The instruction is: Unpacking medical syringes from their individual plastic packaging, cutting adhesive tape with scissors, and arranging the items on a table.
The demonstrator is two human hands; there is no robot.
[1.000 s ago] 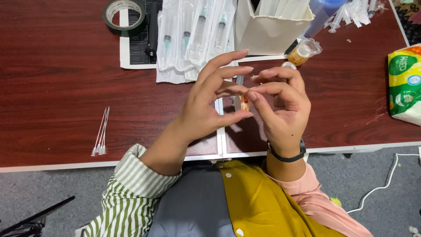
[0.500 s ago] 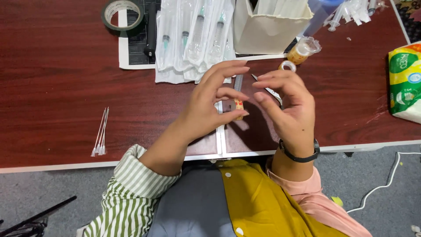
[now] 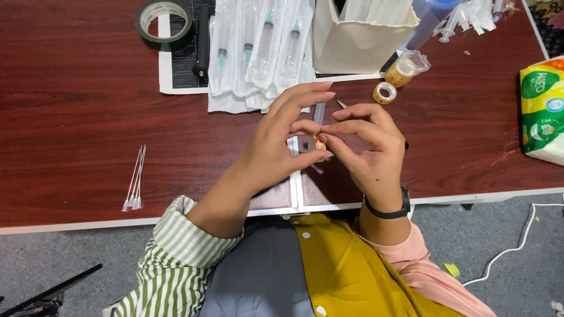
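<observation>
My left hand [image 3: 276, 144] and my right hand [image 3: 367, 149] meet above the near edge of the dark red table [image 3: 76, 111]. Together their fingertips pinch a small orange and white piece [image 3: 319, 143], mostly hidden by the fingers. A thin metal strip [image 3: 318, 113] shows just behind the fingers. My right wrist wears a black band [image 3: 385, 211]. My left arm has a green striped sleeve [image 3: 176, 258].
Packaged syringes [image 3: 258, 53] lie at the back centre beside a white box [image 3: 361, 35]. A green tape roll [image 3: 163, 20], a small clear tape ring [image 3: 385, 92], an orange-topped vial [image 3: 404, 67], a green and white packet [image 3: 543, 108] and thin white sticks [image 3: 135, 179] are also on the table.
Both hands have shifted slightly left and lower, and the fingertips have closed more tightly on the small piece. The small tape ring behind my right hand is uncovered.
</observation>
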